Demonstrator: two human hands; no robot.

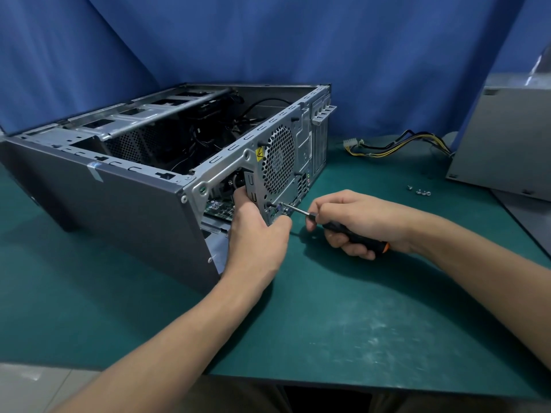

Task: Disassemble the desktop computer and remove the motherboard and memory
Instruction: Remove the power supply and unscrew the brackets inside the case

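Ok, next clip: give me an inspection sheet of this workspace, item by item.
Surface: green table, pale scuffs towards the front edge.
Job's things: computer case lying on its side, open on top; circuit board shows through a gap in the rear panel; screwdriver with its tip against the rear panel.
Clutter: loose screws and a grey metal box at the right.
Hands: left hand grips the rear panel's edge, fingers inside the gap; right hand holds the screwdriver.
Cables: yellow and black cable bundle with a white plug lies on the table; black wires inside the case.
Surroundings: blue curtain behind.
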